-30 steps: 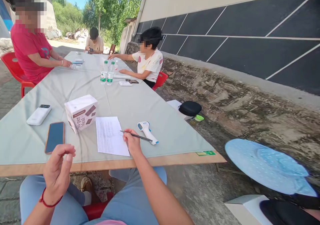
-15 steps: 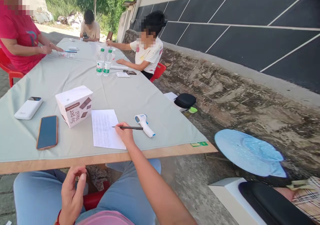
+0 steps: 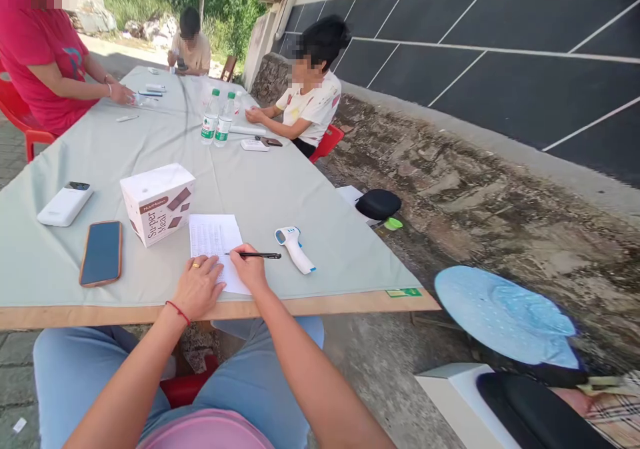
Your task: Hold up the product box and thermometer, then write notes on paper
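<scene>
White rectangular paper sheet (image 3: 216, 232) lies partly under the left fingers (image 3: 209, 270) on a grey cloth-covered surface (image 3: 340, 262). Beyond them leftward, a boxy white carton (image 3: 159, 209), if nudged, could crowd it. Lifting those spread fingers, which grip nothing, might let the sheet skew. Right fingers (image 3: 244, 264) pinch a slim black pen (image 3: 265, 256); a bump could jolt it. Right of them, an outward swing could knock the white-and-blue plastic thermometer (image 3: 296, 250).

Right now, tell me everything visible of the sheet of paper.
The sheet of paper is white, rectangular and flat on the cloth-covered table, beside the box. Rows of dark marks, too small to read, run down its left part. The left grip covers its lower left corner; the right grip, holding a black pen, rests at its right edge.
</scene>
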`<state>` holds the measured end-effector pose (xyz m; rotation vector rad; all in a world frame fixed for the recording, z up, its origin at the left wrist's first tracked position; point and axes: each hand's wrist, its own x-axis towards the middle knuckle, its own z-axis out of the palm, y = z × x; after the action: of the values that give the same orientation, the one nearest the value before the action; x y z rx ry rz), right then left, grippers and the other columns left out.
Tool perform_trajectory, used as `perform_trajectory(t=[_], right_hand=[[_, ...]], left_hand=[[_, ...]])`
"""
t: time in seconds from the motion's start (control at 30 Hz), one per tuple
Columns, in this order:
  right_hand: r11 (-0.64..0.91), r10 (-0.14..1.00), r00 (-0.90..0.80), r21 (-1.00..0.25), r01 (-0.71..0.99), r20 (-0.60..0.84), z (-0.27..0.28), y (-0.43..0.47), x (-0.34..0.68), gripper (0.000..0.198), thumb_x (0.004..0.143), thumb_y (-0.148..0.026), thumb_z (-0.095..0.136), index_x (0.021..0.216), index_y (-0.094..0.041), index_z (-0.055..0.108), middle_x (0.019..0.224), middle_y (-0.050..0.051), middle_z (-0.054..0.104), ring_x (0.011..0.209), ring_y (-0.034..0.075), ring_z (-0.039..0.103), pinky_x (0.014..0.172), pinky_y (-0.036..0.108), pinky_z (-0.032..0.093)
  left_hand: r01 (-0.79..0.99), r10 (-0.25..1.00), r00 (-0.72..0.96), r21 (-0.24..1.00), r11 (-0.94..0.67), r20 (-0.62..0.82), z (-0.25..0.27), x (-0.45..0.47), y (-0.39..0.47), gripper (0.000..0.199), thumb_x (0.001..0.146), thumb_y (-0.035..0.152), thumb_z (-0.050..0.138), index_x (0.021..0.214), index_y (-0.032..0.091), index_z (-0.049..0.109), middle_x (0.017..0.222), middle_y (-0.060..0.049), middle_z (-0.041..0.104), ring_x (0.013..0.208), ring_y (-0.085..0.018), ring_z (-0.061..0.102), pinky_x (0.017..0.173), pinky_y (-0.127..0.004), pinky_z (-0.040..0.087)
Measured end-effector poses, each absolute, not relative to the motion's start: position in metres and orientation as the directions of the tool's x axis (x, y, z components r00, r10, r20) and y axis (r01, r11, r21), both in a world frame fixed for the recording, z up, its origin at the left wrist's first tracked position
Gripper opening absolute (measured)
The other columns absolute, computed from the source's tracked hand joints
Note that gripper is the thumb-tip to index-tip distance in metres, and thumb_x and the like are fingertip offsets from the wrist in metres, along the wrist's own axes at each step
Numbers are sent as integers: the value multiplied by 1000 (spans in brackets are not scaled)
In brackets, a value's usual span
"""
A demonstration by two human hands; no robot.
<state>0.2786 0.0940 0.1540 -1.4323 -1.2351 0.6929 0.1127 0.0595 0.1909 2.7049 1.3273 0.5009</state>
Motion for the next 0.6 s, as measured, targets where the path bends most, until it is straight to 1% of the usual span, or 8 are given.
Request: perform_trajectory(t=[0.17, 0.33, 0.5, 0.6], right_hand=[[112, 933, 284, -928, 354, 221, 149, 93, 280, 18, 71, -39, 55, 65, -23, 57, 61, -1, 61, 63, 17, 53, 63, 29, 43], [127, 936, 255, -907, 402, 244, 148, 93, 279, 17, 73, -38, 54, 65, -23, 56, 62, -2, 61, 63, 17, 53, 65, 30, 42], [144, 932, 249, -900, 411, 263, 148, 93, 280, 16, 73, -37, 53, 64, -24, 55, 60, -2, 60, 63, 17, 53, 63, 30, 42], [143, 934, 247, -904, 403, 258, 149, 92, 280, 17, 72, -38, 53, 63, -24, 54, 59, -2, 59, 62, 17, 52, 62, 29, 42]], left_hand=[[764, 787, 575, 198, -614, 223, 190, 111, 55, 32, 92, 34, 52, 119, 18, 57, 134, -9, 56, 120, -30, 48, 101, -48, 37], [766, 788, 571, 196, -612, 231, 190, 112, 56, 32, 91, 34, 51, 119, 19, 57, 134, -9, 56, 120, -30, 48, 101, -48, 35], [764, 788, 568, 202, -612, 240, 189, 112, 56, 31, 90, 32, 53, 118, 21, 58, 134, -8, 56, 120, -29, 48, 101, -47, 35], [763, 785, 570, 200, -615, 242, 189, 111, 56, 31, 91, 33, 52, 119, 20, 58, 134, -9, 56, 120, -30, 48, 101, -47, 35]])
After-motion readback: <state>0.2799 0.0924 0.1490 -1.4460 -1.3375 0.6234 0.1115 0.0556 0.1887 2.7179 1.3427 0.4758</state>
